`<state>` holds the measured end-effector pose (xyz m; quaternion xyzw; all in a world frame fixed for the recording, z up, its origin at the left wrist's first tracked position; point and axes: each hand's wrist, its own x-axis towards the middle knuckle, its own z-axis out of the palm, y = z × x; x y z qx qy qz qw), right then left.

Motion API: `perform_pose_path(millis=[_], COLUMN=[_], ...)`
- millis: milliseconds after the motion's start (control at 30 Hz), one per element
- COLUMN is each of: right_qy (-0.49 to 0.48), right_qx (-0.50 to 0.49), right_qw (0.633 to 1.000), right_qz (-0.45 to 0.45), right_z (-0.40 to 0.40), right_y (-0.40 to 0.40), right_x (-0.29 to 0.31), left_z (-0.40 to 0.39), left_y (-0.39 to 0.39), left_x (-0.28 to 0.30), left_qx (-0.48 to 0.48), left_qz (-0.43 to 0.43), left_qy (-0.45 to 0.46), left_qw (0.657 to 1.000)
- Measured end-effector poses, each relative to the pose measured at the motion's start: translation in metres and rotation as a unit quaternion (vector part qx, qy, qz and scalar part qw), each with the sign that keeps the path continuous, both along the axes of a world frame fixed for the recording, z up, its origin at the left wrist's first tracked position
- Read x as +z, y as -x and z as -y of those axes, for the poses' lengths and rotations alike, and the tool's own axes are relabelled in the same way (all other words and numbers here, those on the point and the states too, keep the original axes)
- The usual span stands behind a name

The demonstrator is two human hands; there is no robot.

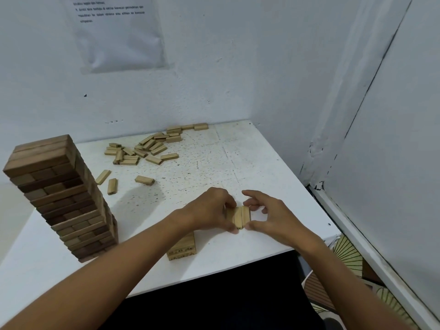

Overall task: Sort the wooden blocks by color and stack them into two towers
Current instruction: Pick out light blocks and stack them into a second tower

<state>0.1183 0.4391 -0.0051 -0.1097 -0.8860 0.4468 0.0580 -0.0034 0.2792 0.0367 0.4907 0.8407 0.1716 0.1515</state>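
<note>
Both forearms reached in from the near edge and met over the short tower of pale wooden blocks (pixel 182 248) at the front of the white speckled table (pixel 238 163). That light tower stood only a few layers high, its upper part partly hidden behind the left wrist. On top lay a row of three pale blocks side by side (pixel 238 216), and the two hands were squaring it up. The left hand (pixel 209 210) had its fingers curled over the row's left side, thumb at the near end. The right hand (pixel 269 217) pinched the right side between thumb and bent fingers, the index finger raised and free. Whether the row was fully seated I could not quite tell from that angle.

Well apart to the left stood the tall tower of dark brown blocks (pixel 64 198), looking finished, with a slight lean. Farther back, toward the wall, a loose scatter of pale blocks (pixel 145 148) lay unstacked, so most of the light tower seemed left to build.
</note>
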Motion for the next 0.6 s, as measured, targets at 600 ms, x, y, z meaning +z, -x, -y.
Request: perform_pose_path(millis=[600], right_qy=[0.011], right_qx=[-0.001], right_qw=[1.000], right_qz=[-0.007], right_z=[0.0057], right_y=[-0.0054], right_x=[0.0013], left_z=[0.0007], left_y=[0.0075], left_x=[-0.0076], left_qx=[0.013], left_qz=[0.013], left_qy=[0.006], left_qw=[1.000])
